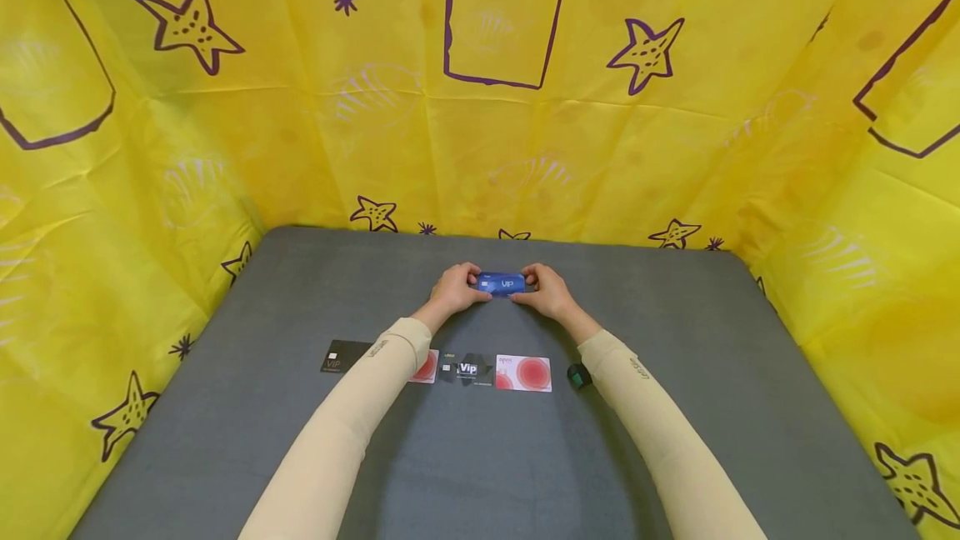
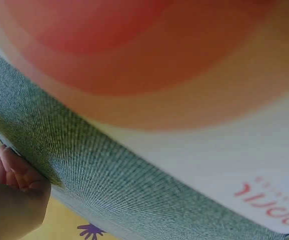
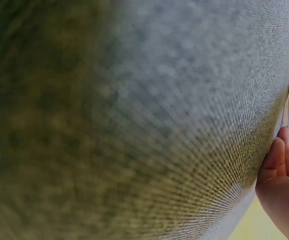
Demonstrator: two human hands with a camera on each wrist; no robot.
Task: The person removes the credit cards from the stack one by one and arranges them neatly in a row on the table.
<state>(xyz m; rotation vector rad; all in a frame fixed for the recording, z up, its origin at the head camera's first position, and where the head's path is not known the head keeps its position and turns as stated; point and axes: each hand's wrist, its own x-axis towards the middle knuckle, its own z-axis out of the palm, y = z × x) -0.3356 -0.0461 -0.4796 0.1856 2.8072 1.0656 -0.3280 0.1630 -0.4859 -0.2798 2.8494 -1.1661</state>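
Observation:
Both hands are out over the far part of the table. Between them is a blue VIP card (image 1: pixel 501 284), its printed face showing in the head view. My left hand (image 1: pixel 453 288) pinches the card's left end, thumb along the near edge and fingers at the far side. The right end is pinched the same way by my right hand (image 1: pixel 550 292). In the left wrist view, a white card with red and orange circles (image 2: pixel 149 65) fills most of the frame, with the left hand (image 2: pixel 22 185) small at the lower left. The right hand (image 3: pixel 284 190) shows at that wrist view's right edge.
Nearer than the hands lies a row: a black VIP card (image 1: pixel 343 356), a red-circled card (image 1: pixel 429 367) partly hidden by the left sleeve, a dark Vip card (image 1: pixel 467 370) and a pink-and-white card (image 1: pixel 523 373). Yellow patterned cloth (image 1: pixel 480 148) encloses the grey table (image 1: pixel 480 457).

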